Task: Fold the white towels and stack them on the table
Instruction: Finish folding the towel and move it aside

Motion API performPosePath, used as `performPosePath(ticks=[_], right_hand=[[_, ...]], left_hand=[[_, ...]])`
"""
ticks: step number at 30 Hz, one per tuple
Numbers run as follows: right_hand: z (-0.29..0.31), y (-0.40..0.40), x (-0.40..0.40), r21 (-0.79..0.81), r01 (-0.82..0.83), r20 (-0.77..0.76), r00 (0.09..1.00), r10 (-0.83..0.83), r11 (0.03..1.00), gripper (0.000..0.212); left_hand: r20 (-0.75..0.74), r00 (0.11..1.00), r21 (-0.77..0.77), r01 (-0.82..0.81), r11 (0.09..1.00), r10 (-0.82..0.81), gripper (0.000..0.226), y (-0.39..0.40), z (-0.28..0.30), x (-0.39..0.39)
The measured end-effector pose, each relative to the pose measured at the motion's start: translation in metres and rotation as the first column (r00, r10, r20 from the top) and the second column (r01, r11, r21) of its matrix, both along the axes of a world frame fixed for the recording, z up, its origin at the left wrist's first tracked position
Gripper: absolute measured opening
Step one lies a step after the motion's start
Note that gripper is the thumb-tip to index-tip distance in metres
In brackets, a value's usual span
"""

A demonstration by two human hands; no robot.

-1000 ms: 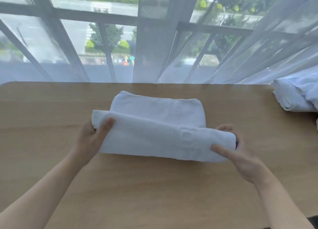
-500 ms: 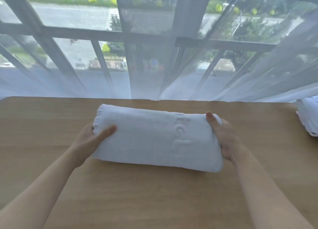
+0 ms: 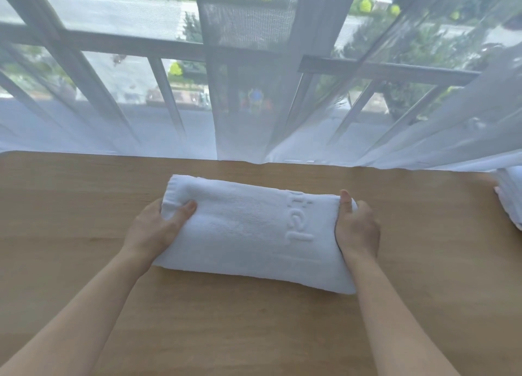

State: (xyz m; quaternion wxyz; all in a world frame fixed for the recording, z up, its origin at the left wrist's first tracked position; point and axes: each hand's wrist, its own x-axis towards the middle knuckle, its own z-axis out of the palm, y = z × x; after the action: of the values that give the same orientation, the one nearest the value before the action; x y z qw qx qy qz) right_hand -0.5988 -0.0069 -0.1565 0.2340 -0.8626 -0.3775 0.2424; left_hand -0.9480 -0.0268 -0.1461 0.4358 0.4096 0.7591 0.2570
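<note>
Wooden table point(image 3: 84, 212) beside sheer curtain point(image 3: 245, 107)

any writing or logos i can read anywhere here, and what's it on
"tel": raised white letters woven into the folded towel, running sideways near the right hand. The start of the word lies over the fold and partly under the thumb, so it cannot be read whole.
Colourful object outside, seen through the curtain: too blurred to read.
Nothing readable on the table, the towel stack at the right edge or the left hand.
</note>
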Motion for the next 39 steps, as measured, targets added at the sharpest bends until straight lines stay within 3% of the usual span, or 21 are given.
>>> performPosePath(ticks=[2, 4, 5, 7, 9, 11, 13, 15, 19, 27, 29, 31, 34, 37, 39], right_hand=[[0.008, 0.004, -0.004, -0.098, -0.026, 0.115, 0.993, 0.037, 0.995, 0.06], [0.02, 0.006, -0.007, -0.129, -0.055, 0.225, 0.971, 0.083, 0.99, 0.049], [0.025, 0.006, -0.009, -0.099, -0.083, 0.293, 0.95, 0.109, 0.992, 0.041], [0.034, 0.001, -0.026, 0.031, -0.227, 0.451, 0.872, 0.189, 0.973, 0.032], [0.04, -0.011, -0.062, 0.138, -0.455, 0.474, 0.81, 0.345, 0.88, 0.038], [0.038, -0.026, -0.098, 0.07, -0.644, 0.425, 0.71, 0.561, 0.762, 0.052], [0.032, -0.036, -0.116, -0.065, -0.704, 0.429, 0.62, 0.657, 0.707, 0.063], [0.028, -0.031, -0.112, -0.138, -0.685, 0.437, 0.605, 0.665, 0.715, 0.068], [0.02, -0.021, -0.089, -0.203, -0.654, 0.401, 0.623, 0.672, 0.728, 0.073], [0.014, -0.022, -0.036, -0.303, -0.484, 0.373, 0.732, 0.57, 0.821, 0.067], [0.018, -0.019, -0.037, -0.361, -0.408, 0.382, 0.756, 0.532, 0.839, 0.064], [0.022, -0.019, -0.054, -0.298, -0.446, 0.407, 0.741, 0.535, 0.844, 0.062], [0.024, -0.023, -0.084, -0.106, -0.679, 0.335, 0.663, 0.669, 0.726, 0.063], [0.017, -0.019, -0.071, -0.131, -0.69, 0.316, 0.652, 0.689, 0.712, 0.057], [0.013, -0.017, -0.051, -0.183, -0.639, 0.325, 0.678, 0.66, 0.747, 0.059]], left_hand=[[-0.074, 0.997, 0.006, -0.037, 0.999, 0.037, 0.047, 0.001, 0.0, 0.007], [-0.221, 0.973, 0.122, -0.044, 0.992, 0.07, 0.055, -0.003, 0.003, 0.017], [-0.327, 0.942, 0.249, 0.013, 0.968, 0.071, 0.057, -0.006, 0.007, 0.023], [-0.576, 0.817, 0.431, 0.305, 0.849, -0.001, 0.046, -0.011, 0.011, 0.039], [-0.69, 0.694, 0.347, 0.565, 0.748, -0.204, 0.044, -0.011, 0.015, 0.06], [-0.694, 0.599, 0.208, 0.698, 0.685, -0.4, 0.055, -0.009, 0.018, 0.081], [-0.737, 0.489, 0.13, 0.781, 0.611, -0.467, 0.058, -0.003, 0.018, 0.091], [-0.746, 0.422, 0.069, 0.818, 0.571, -0.515, 0.062, 0.006, 0.016, 0.089], [-0.728, 0.394, -0.027, 0.801, 0.598, -0.56, 0.07, 0.02, 0.007, 0.07], [-0.671, 0.544, -0.113, 0.596, 0.795, -0.504, 0.067, 0.031, 0.0, 0.043], [-0.688, 0.536, -0.146, 0.558, 0.817, -0.489, 0.062, 0.03, 0.005, 0.053], [-0.687, 0.523, -0.096, 0.624, 0.776, -0.505, 0.061, 0.024, 0.012, 0.083], [-0.676, 0.475, -0.005, 0.762, 0.647, -0.564, 0.07, 0.014, 0.014, 0.125], [-0.696, 0.436, -0.01, 0.789, 0.614, -0.571, 0.064, 0.02, 0.008, 0.117], [-0.708, 0.455, -0.001, 0.765, 0.644, -0.541, 0.064, 0.022, 0.003, 0.097]])
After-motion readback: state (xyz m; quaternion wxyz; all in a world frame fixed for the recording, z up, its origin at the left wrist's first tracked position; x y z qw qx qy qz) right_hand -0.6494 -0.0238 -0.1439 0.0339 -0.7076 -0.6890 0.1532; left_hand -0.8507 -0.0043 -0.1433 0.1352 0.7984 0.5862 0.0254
